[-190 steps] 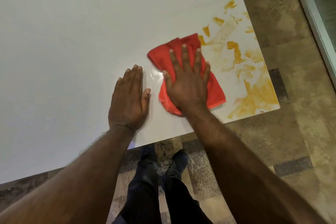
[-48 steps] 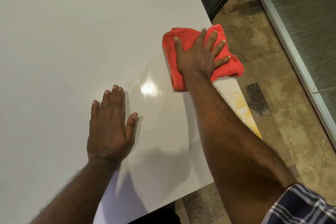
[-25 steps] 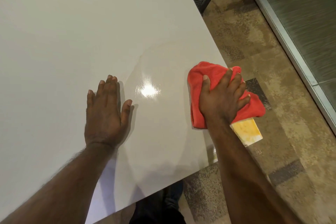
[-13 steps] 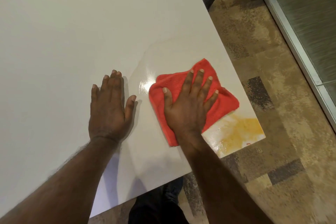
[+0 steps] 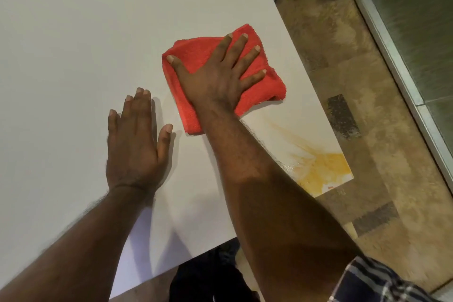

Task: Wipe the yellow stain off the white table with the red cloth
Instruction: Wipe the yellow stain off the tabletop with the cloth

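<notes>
two bare hands on the glossy white table (image 5: 73,44). right hand (image 5: 215,78) lies palm down on the folded red terry cloth (image 5: 257,81), fingers spread and flat, pressing it to the surface rather than closed around it. cloth sits near the table's right edge, its lower left corner just beside the left thumb. left hand (image 5: 137,140) rests flat and open on bare table, fingers together, holding nothing. yellow stain (image 5: 321,169) covers the near right corner of the table, densest at the corner, with pale streaks fanning up toward the cloth; cloth and stain are apart, clean white between them. blue plaid sleeve (image 5: 372,282) visible at lower right. mottled brown patterned floor (image 5: 343,56) beyond the table edge.
</notes>
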